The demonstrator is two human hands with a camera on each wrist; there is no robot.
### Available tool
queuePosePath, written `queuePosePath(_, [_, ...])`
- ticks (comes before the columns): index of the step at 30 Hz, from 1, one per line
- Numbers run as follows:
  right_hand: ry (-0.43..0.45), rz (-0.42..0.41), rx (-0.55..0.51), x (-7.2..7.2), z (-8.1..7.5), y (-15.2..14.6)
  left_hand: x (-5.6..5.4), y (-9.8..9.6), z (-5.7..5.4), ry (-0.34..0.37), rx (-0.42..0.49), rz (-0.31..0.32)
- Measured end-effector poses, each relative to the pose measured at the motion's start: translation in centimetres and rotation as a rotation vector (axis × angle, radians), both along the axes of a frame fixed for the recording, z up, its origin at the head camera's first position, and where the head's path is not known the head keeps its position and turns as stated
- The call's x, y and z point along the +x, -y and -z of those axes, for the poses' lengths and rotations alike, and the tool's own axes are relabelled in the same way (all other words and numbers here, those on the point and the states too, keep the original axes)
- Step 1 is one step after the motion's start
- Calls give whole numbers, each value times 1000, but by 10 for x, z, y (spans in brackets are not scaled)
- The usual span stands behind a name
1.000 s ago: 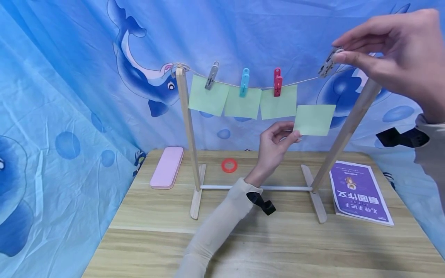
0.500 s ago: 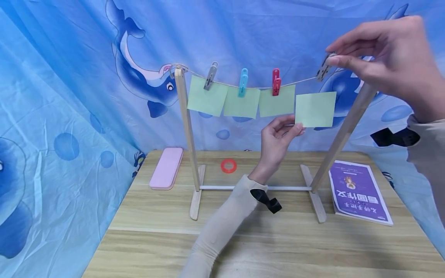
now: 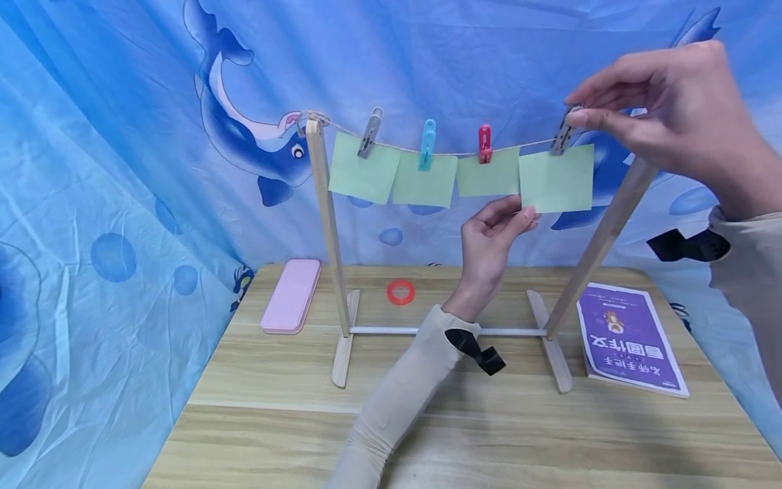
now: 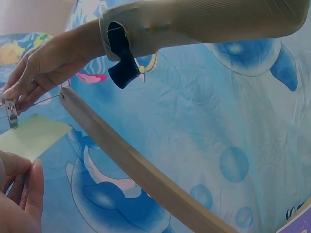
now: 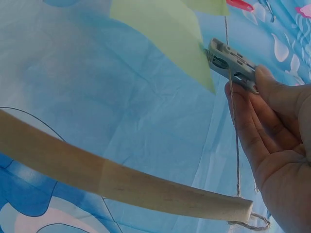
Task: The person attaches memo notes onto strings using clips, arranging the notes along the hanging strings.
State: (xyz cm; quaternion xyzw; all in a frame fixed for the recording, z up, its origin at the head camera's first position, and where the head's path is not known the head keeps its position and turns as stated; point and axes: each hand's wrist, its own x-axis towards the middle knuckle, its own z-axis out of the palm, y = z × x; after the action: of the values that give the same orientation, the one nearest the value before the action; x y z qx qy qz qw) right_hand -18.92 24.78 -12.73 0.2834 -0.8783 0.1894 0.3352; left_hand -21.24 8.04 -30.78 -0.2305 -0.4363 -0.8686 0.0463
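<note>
My left hand (image 3: 491, 244) pinches the lower left corner of a green paper square (image 3: 557, 180), whose upper edge lies just below the string (image 3: 531, 144). Between thumb and fingers, my right hand (image 3: 672, 115) pinches a grey clothespin (image 3: 563, 133) at the string, its lower end at the paper's top edge. In the right wrist view the clothespin (image 5: 231, 63) lies across the string beside the paper's edge; whether it grips the paper I cannot tell. Three more green squares (image 3: 366, 170) hang to the left under a grey clothespin (image 3: 370, 132), a blue clothespin (image 3: 427, 145) and a red clothespin (image 3: 485, 144).
A wooden stand with a left post (image 3: 330, 224) and right post (image 3: 605, 248) carries the string; a white bar (image 3: 385, 331) joins the posts low down. A pink case (image 3: 292, 296), red tape ring (image 3: 400, 292) and purple book (image 3: 629, 336) lie on the wooden table (image 3: 275, 435).
My left hand has raised the green paper square to the string. The right hand has come down and slightly left with the grey clothespin, which now meets the paper's top edge.
</note>
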Motion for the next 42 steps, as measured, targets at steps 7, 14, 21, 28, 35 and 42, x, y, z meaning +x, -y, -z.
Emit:
queuePosePath(7, [5,4,9,0,1,-1,1,-4,-3,19,33,-2])
queuePosePath(14, [31,16,32,0,1,-3,1,-5,-5,9,48,-4])
queuePosePath(21, [74,28,68,1,2,-5,0,-6,-8,21,61,13])
queuePosePath(28, [112,62,73,0,5,-8,0,-7,-7,32,82,27])
queuePosePath(35, [111,77,75,-2,6,-8,-2,-8,-6,48,112,20])
queuePosePath(42, [112,69,87,-3,8,-10,-3,-7,-3,61,149,61])
